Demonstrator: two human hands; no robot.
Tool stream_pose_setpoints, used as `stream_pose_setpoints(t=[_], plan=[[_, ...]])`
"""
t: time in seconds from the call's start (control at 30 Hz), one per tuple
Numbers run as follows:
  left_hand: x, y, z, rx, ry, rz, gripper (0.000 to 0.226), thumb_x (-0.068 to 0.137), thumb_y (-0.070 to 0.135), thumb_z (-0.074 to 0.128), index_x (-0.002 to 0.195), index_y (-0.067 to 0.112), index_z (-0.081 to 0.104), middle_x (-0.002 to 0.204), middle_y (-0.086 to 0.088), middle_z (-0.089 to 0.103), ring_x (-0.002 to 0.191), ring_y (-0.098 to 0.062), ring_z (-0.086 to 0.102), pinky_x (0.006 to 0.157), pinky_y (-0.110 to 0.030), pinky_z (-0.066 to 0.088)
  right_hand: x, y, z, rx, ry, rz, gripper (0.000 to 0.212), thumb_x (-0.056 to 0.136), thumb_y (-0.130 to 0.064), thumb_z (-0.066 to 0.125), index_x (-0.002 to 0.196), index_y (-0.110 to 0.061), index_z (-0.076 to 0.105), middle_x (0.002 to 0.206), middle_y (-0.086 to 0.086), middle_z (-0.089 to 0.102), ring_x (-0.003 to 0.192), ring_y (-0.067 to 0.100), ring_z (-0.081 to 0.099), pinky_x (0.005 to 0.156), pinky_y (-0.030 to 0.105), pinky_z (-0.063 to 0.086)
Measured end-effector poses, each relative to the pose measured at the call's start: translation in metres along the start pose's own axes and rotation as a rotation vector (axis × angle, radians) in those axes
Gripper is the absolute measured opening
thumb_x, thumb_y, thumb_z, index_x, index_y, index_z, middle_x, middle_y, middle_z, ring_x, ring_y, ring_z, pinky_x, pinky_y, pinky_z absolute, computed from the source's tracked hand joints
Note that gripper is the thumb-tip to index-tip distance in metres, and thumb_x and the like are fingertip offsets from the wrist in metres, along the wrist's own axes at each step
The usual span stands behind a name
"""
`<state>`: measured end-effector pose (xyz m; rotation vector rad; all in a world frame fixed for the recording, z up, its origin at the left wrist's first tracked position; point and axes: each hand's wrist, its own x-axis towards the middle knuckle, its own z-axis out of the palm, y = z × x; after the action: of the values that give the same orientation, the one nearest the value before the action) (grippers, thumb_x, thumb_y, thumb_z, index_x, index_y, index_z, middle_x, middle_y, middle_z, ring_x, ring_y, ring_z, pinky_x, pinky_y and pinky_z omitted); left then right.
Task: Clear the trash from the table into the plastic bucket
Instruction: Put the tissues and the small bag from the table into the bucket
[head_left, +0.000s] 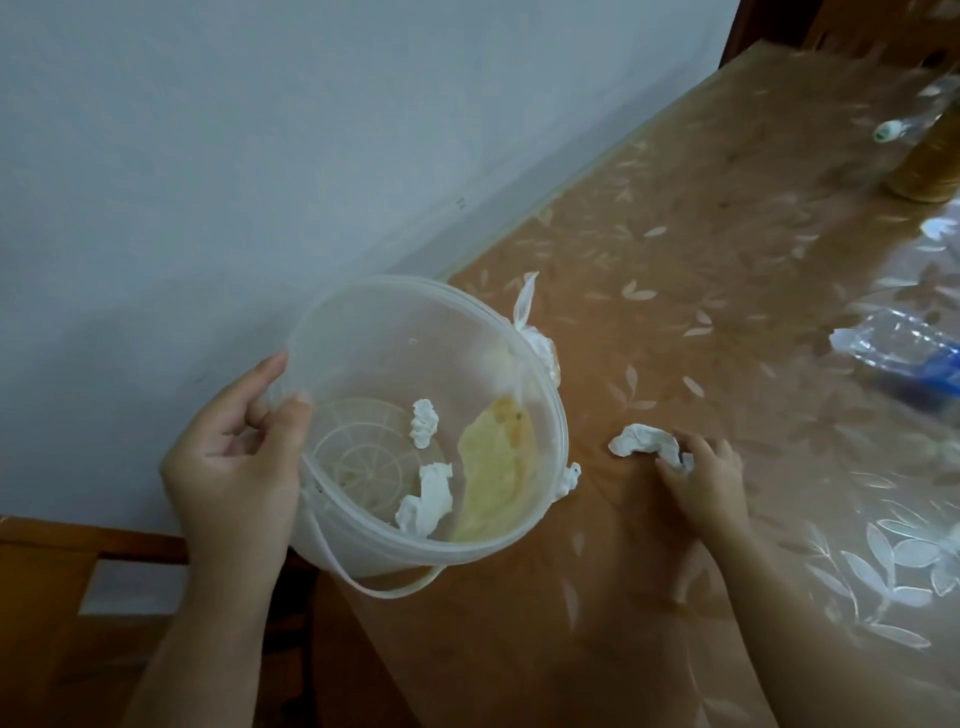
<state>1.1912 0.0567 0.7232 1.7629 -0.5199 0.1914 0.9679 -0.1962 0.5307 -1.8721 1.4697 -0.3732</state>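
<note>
Two grips: left hand (236, 462) clamps bucket (363, 322) rim; right hand (698, 470) pinches tissue (641, 440).

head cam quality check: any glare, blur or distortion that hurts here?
Head view: dim, soft indoor light. Glare streaks on the glossy table cover at right. The far right edge is smeared, so the clear bottle is blurry. Wide-angle bending tilts the table edge. The bucket, crumpled tissue, left hand and right hand read clearly.

Both forearms are bare, the left hand (236, 457) and right hand (698, 475) without sleeves.
</note>
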Motion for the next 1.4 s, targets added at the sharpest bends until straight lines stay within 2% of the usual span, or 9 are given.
stream_pose_setpoints(t=[0.4,0.6,0.7,0.83,0.93,1.07,1.2,1.3,1.4], plan=[[-0.002,-0.006,-0.014,-0.068,-0.004,-0.047,0.027,0.073,0.034,0.064,0.098,0.044,0.067,0.064,0.019,0.054,0.059,0.003,0.052,0.065,-0.012,0.049,-0.02,0.005,0.008,0.063,0.037,0.017,0.027,0.082,-0.008,0.058,0.108,-0.004,0.06,0.094,0.004,0.047,0.089,0.022,0.049,0.076,0.032,0.038],[-0.001,-0.008,-0.026,-0.096,-0.034,-0.042,0.034,0.081,0.011,0.063,0.107,0.033,0.062,0.073,-0.006,0.05,0.057,0.001,0.049,0.062,-0.01,0.045,-0.051,-0.016,0.009,0.136,0.106,0.034,0.029,0.083,-0.019,0.062,0.108,-0.004,0.06,0.102,0.007,0.053,0.084,0.018,0.051,0.074,0.029,0.039],[0.003,-0.007,-0.032,-0.096,-0.045,-0.05,0.037,0.082,0.005,0.062,0.105,0.034,0.061,0.072,-0.011,0.048,0.054,-0.004,0.045,0.058,-0.012,0.043,-0.069,-0.035,0.005,0.193,0.143,0.0,0.029,0.083,-0.023,0.064,0.108,-0.009,0.06,0.099,0.0,0.052,0.081,0.013,0.052,0.065,0.014,0.037],[0.008,-0.013,-0.041,-0.126,-0.05,-0.078,0.038,0.082,0.003,0.062,0.105,0.033,0.061,0.071,-0.004,0.044,0.053,-0.001,0.041,0.055,-0.011,0.039,-0.091,-0.07,-0.001,0.282,0.195,-0.084,0.022,0.081,-0.02,0.065,0.102,-0.015,0.062,0.094,0.0,0.055,0.078,0.005,0.052,0.061,0.0,0.037],[0.014,-0.017,-0.048,-0.147,-0.065,-0.111,0.039,0.082,0.004,0.063,0.1,0.038,0.062,0.071,-0.008,0.041,0.056,-0.005,0.038,0.053,-0.014,0.037,-0.104,-0.101,-0.006,0.373,0.223,-0.127,0.021,0.079,-0.02,0.067,0.099,-0.021,0.061,0.09,-0.005,0.055,0.079,0.002,0.053,0.064,0.007,0.039],[0.02,-0.019,-0.056,-0.16,-0.081,-0.105,0.039,0.081,0.002,0.062,0.105,0.033,0.06,0.071,-0.009,0.044,0.053,-0.003,0.038,0.052,-0.011,0.037,-0.12,-0.143,-0.007,0.446,0.218,-0.218,0.02,0.078,-0.016,0.068,0.095,-0.024,0.061,0.086,-0.013,0.056,0.078,-0.008,0.052,0.065,0.003,0.039],[0.025,-0.024,-0.062,-0.188,-0.102,-0.096,0.04,0.081,0.002,0.063,0.099,0.038,0.061,0.063,0.001,0.036,0.045,-0.001,0.033,0.046,-0.011,0.032,-0.138,-0.177,-0.002,0.452,0.121,-0.298,0.022,0.078,-0.019,0.068,0.093,-0.033,0.06,0.088,-0.014,0.058,0.077,-0.001,0.055,0.065,0.012,0.042],[0.029,-0.028,-0.065,-0.201,-0.115,-0.099,0.042,0.081,0.004,0.064,0.094,0.044,0.062,0.06,0.008,0.036,0.041,0.0,0.033,0.043,-0.011,0.031,-0.147,-0.195,0.004,0.418,0.061,-0.367,0.029,0.077,-0.016,0.068,0.089,-0.039,0.056,0.088,-0.01,0.058,0.076,-0.005,0.053,0.065,0.006,0.04],[0.033,-0.031,-0.069,-0.208,-0.128,-0.096,0.042,0.081,0.006,0.064,0.093,0.046,0.063,0.057,0.012,0.037,0.041,-0.001,0.034,0.042,-0.012,0.033,-0.153,-0.209,0.012,0.369,-0.013,-0.41,0.027,0.077,-0.014,0.068,0.093,-0.035,0.058,0.088,-0.009,0.057,0.078,-0.009,0.051,0.068,0.003,0.038]])
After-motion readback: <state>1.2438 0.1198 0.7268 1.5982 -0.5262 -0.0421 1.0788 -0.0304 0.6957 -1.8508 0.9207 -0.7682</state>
